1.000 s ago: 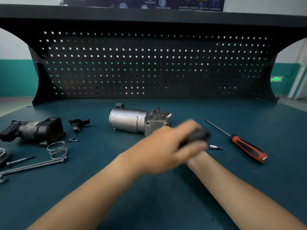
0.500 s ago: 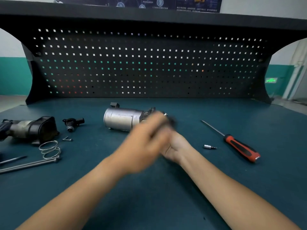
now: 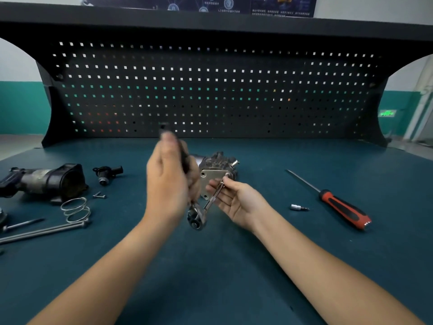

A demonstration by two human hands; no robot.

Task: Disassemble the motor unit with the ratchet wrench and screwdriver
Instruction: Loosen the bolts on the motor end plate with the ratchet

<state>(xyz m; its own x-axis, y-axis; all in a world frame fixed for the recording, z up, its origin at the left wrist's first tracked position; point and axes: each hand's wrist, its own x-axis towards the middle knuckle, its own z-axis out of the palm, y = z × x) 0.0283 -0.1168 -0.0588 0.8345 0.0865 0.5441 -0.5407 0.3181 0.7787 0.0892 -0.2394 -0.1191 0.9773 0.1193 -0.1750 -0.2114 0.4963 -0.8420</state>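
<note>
The silver motor unit (image 3: 219, 164) lies on its side at the centre of the bench, its plate end facing me. My left hand (image 3: 168, 184) grips the black handle of the ratchet wrench (image 3: 196, 219), with the handle pointing up and blurred and the ratchet head low in front. A thin chrome extension bar (image 3: 214, 195) runs from that head up to the right corner of the motor's plate. My right hand (image 3: 236, 200), palm up, pinches this bar near the motor. The red-and-black screwdriver (image 3: 344, 207) lies untouched on the right.
A small bit socket (image 3: 298, 207) lies left of the screwdriver. At the left sit a black housing part (image 3: 49, 181), a small black fitting (image 3: 106, 174), a loose screw (image 3: 99, 195), a coil spring (image 3: 76, 208) and long bolts (image 3: 44, 231). A pegboard wall (image 3: 210, 90) closes the back.
Both hands came in front of the motor's plate end. My left hand swung the wrench handle from the right up to the left, and my right hand now holds the extension bar.
</note>
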